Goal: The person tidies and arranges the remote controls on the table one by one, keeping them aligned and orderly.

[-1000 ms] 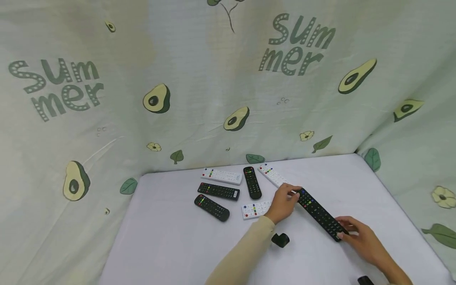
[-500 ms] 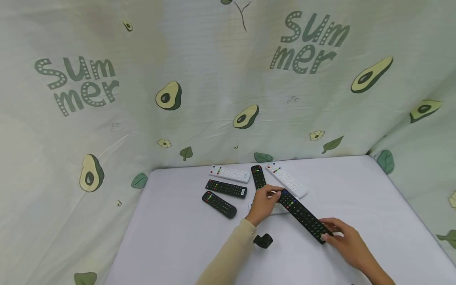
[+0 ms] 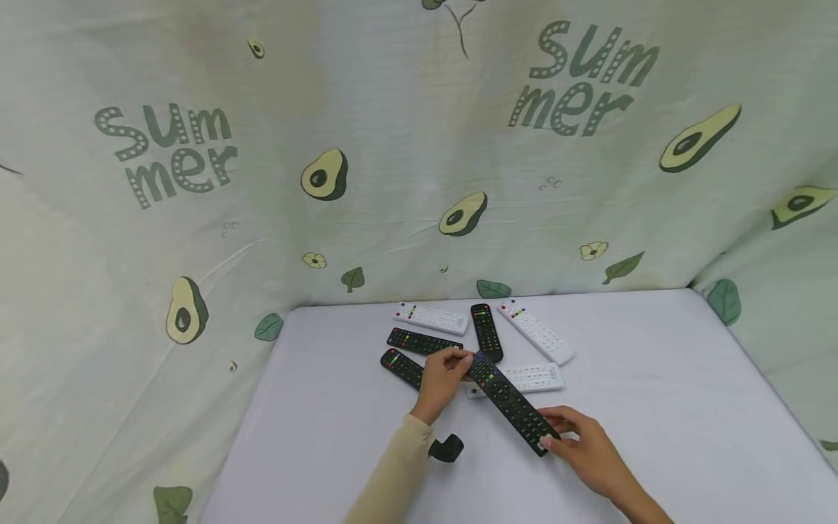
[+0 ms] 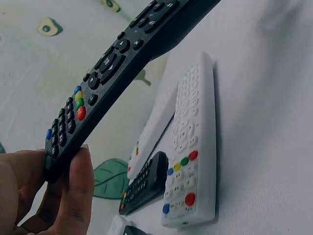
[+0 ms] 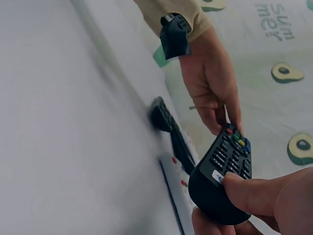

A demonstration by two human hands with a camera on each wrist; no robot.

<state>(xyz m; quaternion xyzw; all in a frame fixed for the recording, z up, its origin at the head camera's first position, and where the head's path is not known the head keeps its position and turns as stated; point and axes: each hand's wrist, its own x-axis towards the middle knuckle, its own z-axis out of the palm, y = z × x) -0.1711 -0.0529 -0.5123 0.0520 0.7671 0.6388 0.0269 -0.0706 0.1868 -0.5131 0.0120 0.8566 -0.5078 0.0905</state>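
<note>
Both hands grip one long black remote control point(image 3: 513, 404) with colored buttons, held at a slant above the table. My left hand point(image 3: 440, 382) pinches its far left end, thumb against finger, as the left wrist view also shows. The near right end is between the thumb and fingers of my right hand point(image 3: 585, 450); in the right wrist view that thumb point(image 5: 237, 188) lies on the button face beside a small white label. A white remote point(image 3: 540, 377) lies on the table behind the held one, partly covered by it in the head view.
Toward the back of the white-covered table point(image 3: 314, 422) lie more remotes: a white one point(image 3: 431, 318), a black one point(image 3: 422, 340), another black one point(image 3: 401, 366) partly behind the left hand, an upright-lying black one point(image 3: 487, 333) and a slanted white one point(image 3: 537, 333). A printed cloth point(image 3: 393, 145) hangs behind.
Both hands have carried the black remote leftward over the table, from the right side to in front of the white remote. The head view has also shifted slightly. Both grips stay the same.
</note>
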